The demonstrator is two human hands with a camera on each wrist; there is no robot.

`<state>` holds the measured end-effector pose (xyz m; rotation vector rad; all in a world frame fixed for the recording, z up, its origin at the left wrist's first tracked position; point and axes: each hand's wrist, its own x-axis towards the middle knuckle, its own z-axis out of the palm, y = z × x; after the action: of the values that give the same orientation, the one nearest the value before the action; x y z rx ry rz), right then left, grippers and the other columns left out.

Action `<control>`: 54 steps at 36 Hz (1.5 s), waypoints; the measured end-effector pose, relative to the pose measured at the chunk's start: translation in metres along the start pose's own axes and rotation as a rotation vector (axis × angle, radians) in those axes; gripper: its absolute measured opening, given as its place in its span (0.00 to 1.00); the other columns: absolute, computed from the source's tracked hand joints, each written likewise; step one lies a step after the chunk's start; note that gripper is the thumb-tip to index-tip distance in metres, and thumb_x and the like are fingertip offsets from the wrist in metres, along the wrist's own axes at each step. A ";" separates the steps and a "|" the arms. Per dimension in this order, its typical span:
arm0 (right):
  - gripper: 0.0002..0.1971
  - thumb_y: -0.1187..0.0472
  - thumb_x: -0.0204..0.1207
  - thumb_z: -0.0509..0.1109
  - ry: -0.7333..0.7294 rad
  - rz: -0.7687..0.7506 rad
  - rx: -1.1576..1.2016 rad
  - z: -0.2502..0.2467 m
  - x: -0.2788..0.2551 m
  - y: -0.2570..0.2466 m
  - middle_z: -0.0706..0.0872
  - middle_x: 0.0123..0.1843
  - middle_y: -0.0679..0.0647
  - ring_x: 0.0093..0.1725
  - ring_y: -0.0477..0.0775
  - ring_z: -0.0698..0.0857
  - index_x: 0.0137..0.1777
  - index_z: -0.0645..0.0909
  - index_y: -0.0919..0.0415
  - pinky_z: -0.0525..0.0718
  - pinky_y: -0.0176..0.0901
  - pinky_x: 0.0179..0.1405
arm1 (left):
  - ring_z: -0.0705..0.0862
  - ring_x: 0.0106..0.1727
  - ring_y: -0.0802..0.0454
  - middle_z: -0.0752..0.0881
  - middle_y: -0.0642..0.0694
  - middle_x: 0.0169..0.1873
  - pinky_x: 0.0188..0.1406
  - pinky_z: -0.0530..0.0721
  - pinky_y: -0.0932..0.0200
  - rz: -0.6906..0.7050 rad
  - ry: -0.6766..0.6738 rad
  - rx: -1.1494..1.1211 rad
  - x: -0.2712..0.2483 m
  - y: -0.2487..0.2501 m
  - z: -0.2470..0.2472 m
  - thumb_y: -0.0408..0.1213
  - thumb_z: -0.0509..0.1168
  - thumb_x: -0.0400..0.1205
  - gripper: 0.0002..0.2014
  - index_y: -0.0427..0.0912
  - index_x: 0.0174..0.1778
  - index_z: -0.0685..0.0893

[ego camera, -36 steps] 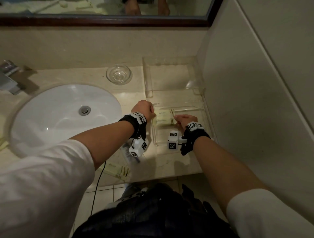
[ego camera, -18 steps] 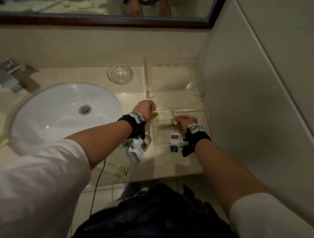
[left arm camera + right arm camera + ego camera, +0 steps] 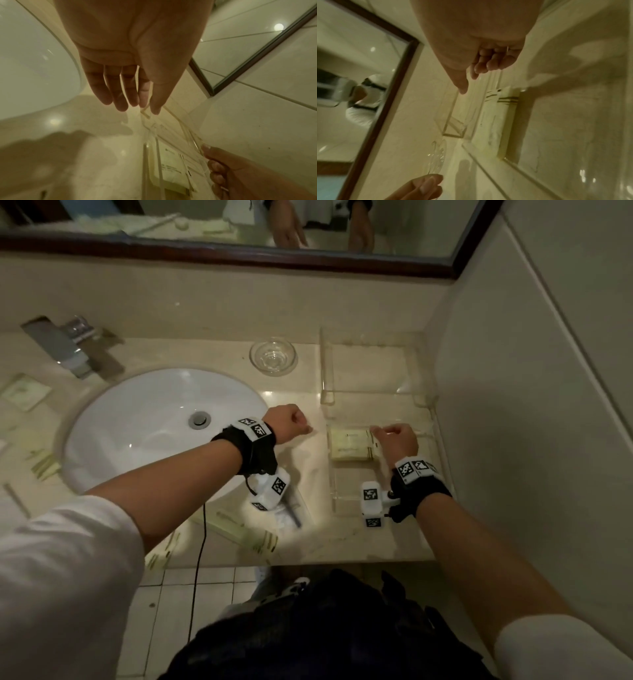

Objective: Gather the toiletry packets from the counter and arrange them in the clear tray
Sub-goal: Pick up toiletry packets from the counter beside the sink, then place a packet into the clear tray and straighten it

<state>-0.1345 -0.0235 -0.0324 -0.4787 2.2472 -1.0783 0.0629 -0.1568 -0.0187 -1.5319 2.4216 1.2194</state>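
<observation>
Two pale green toiletry packets [image 3: 351, 445] [image 3: 171, 166] [image 3: 496, 119] lie side by side at the far end of the near clear tray [image 3: 346, 486]. My right hand [image 3: 387, 434] [image 3: 471, 81] hovers at their right end inside the tray, fingers curled into the palm, thumb out, nothing held. My left hand [image 3: 301, 428] [image 3: 137, 106] is over the counter just left of the tray, fingers straight and empty. More packets [image 3: 239, 529] lie by the counter's front edge, and others [image 3: 24, 392] sit left of the sink.
A second clear tray [image 3: 376, 371] stands behind the near one against the right wall. A glass dish [image 3: 273, 356] sits behind the white sink [image 3: 164, 433], with the faucet [image 3: 68, 344] at far left. A clear-wrapped item [image 3: 291, 515] lies under my left wrist.
My left hand has let go of the packets and drawn back left, off the tray. My right hand has eased a little to the right. The packets now rest in the tray.
</observation>
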 end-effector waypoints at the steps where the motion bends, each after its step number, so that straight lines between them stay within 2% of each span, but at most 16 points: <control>1: 0.16 0.52 0.72 0.76 -0.008 -0.049 -0.012 0.002 -0.003 -0.004 0.84 0.50 0.53 0.48 0.52 0.81 0.53 0.79 0.60 0.78 0.40 0.49 | 0.80 0.47 0.53 0.82 0.52 0.40 0.48 0.75 0.60 -0.010 -0.017 0.003 -0.003 -0.003 -0.003 0.47 0.70 0.78 0.09 0.46 0.44 0.79; 7: 0.13 0.54 0.72 0.76 -0.117 -0.336 -0.088 0.021 -0.024 -0.026 0.80 0.40 0.48 0.36 0.42 0.77 0.50 0.78 0.59 0.78 0.32 0.39 | 0.82 0.44 0.51 0.85 0.46 0.41 0.41 0.77 0.62 -0.057 -0.137 0.003 -0.021 -0.023 -0.013 0.47 0.69 0.79 0.10 0.45 0.40 0.81; 9: 0.11 0.54 0.72 0.76 -0.183 -0.418 -0.162 0.028 -0.031 -0.032 0.81 0.39 0.48 0.35 0.42 0.78 0.48 0.79 0.57 0.80 0.36 0.41 | 0.82 0.45 0.51 0.85 0.45 0.41 0.43 0.78 0.60 -0.077 -0.172 -0.004 -0.025 -0.030 -0.014 0.48 0.69 0.78 0.11 0.44 0.40 0.81; 12: 0.11 0.53 0.71 0.77 -0.254 -0.556 -0.329 0.040 -0.040 -0.037 0.83 0.40 0.49 0.39 0.47 0.80 0.46 0.80 0.55 0.82 0.43 0.43 | 0.81 0.44 0.50 0.84 0.44 0.41 0.45 0.78 0.58 -0.103 -0.230 -0.013 -0.030 -0.040 -0.014 0.49 0.69 0.78 0.13 0.42 0.43 0.81; 15: 0.12 0.49 0.69 0.77 -0.281 -0.713 -0.517 0.051 -0.048 -0.034 0.84 0.43 0.50 0.45 0.51 0.81 0.45 0.82 0.55 0.81 0.49 0.50 | 0.77 0.42 0.49 0.82 0.43 0.39 0.37 0.75 0.61 -0.107 -0.290 -0.006 -0.036 -0.046 -0.014 0.51 0.69 0.78 0.15 0.42 0.42 0.79; 18: 0.14 0.46 0.70 0.76 -0.322 -0.801 -0.680 0.058 -0.056 -0.030 0.83 0.48 0.50 0.52 0.53 0.78 0.48 0.83 0.53 0.76 0.48 0.57 | 0.76 0.39 0.50 0.80 0.47 0.33 0.35 0.74 0.64 -0.104 -0.318 -0.002 -0.041 -0.049 -0.013 0.52 0.69 0.77 0.16 0.42 0.39 0.80; 23: 0.18 0.41 0.69 0.74 -0.423 -0.849 -0.950 0.064 -0.066 -0.025 0.80 0.60 0.50 0.65 0.57 0.71 0.53 0.82 0.50 0.66 0.51 0.63 | 0.78 0.36 0.54 0.82 0.53 0.31 0.37 0.75 0.65 -0.071 -0.320 0.085 -0.046 -0.054 -0.007 0.56 0.70 0.75 0.15 0.48 0.34 0.81; 27: 0.20 0.37 0.68 0.73 -0.484 -0.882 -1.106 0.064 -0.072 -0.021 0.77 0.64 0.49 0.71 0.58 0.65 0.54 0.83 0.48 0.59 0.55 0.69 | 0.81 0.45 0.54 0.84 0.52 0.41 0.50 0.77 0.60 -0.027 -0.308 0.162 -0.050 -0.053 0.000 0.54 0.72 0.74 0.15 0.47 0.45 0.84; 30: 0.22 0.36 0.68 0.72 -0.526 -0.912 -1.223 0.064 -0.075 -0.018 0.77 0.65 0.50 0.74 0.60 0.63 0.55 0.84 0.49 0.56 0.59 0.72 | 0.80 0.48 0.55 0.83 0.54 0.43 0.53 0.78 0.62 -0.019 -0.290 0.186 -0.052 -0.052 0.006 0.52 0.74 0.72 0.15 0.48 0.48 0.84; 37: 0.23 0.35 0.66 0.72 -0.562 -0.947 -1.317 0.065 -0.081 -0.012 0.78 0.63 0.51 0.73 0.61 0.63 0.54 0.86 0.50 0.57 0.61 0.71 | 0.79 0.45 0.53 0.81 0.53 0.42 0.45 0.75 0.62 -0.002 -0.268 0.279 -0.050 -0.048 0.020 0.53 0.76 0.70 0.16 0.50 0.42 0.78; 42: 0.25 0.34 0.66 0.71 -0.564 -0.943 -1.340 0.067 -0.085 -0.009 0.79 0.64 0.52 0.73 0.61 0.63 0.55 0.86 0.50 0.56 0.61 0.72 | 0.79 0.46 0.51 0.83 0.49 0.45 0.51 0.79 0.57 0.006 -0.263 0.315 -0.051 -0.047 0.026 0.49 0.76 0.71 0.15 0.49 0.45 0.79; 45: 0.26 0.33 0.66 0.70 -0.571 -0.941 -1.336 0.071 -0.085 -0.008 0.79 0.63 0.52 0.72 0.61 0.64 0.55 0.85 0.51 0.57 0.61 0.72 | 0.79 0.46 0.51 0.85 0.47 0.48 0.49 0.77 0.58 0.013 -0.258 0.310 -0.051 -0.048 0.026 0.46 0.75 0.72 0.13 0.48 0.47 0.81; 48: 0.27 0.32 0.67 0.69 -0.576 -0.935 -1.337 0.077 -0.086 -0.009 0.80 0.62 0.52 0.71 0.61 0.65 0.55 0.86 0.52 0.57 0.61 0.72 | 0.79 0.46 0.52 0.82 0.51 0.44 0.46 0.74 0.61 0.017 -0.249 0.290 -0.053 -0.048 0.025 0.43 0.74 0.73 0.10 0.49 0.46 0.81; 50: 0.27 0.32 0.67 0.68 -0.584 -0.921 -1.344 0.081 -0.088 -0.009 0.80 0.61 0.52 0.71 0.61 0.65 0.55 0.86 0.53 0.58 0.62 0.71 | 0.79 0.46 0.53 0.81 0.52 0.44 0.46 0.73 0.63 0.024 -0.235 0.269 -0.054 -0.050 0.024 0.41 0.72 0.75 0.06 0.50 0.42 0.80; 52: 0.24 0.34 0.69 0.67 -0.589 -0.900 -1.335 0.085 -0.089 -0.009 0.81 0.61 0.52 0.70 0.61 0.65 0.53 0.87 0.52 0.58 0.61 0.70 | 0.79 0.47 0.54 0.81 0.53 0.44 0.47 0.73 0.63 0.030 -0.236 0.228 -0.055 -0.052 0.023 0.38 0.70 0.76 0.08 0.52 0.36 0.77; 54: 0.20 0.36 0.70 0.67 -0.599 -0.875 -1.302 0.088 -0.090 -0.009 0.82 0.59 0.50 0.69 0.60 0.66 0.49 0.88 0.49 0.58 0.61 0.69 | 0.79 0.48 0.54 0.81 0.52 0.44 0.49 0.73 0.63 0.034 -0.230 0.196 -0.056 -0.054 0.021 0.37 0.70 0.76 0.08 0.52 0.36 0.77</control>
<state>-0.0084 -0.0307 -0.0368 -2.0765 1.8547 0.4274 0.1264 -0.1129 -0.0428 -1.2304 2.3459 1.0603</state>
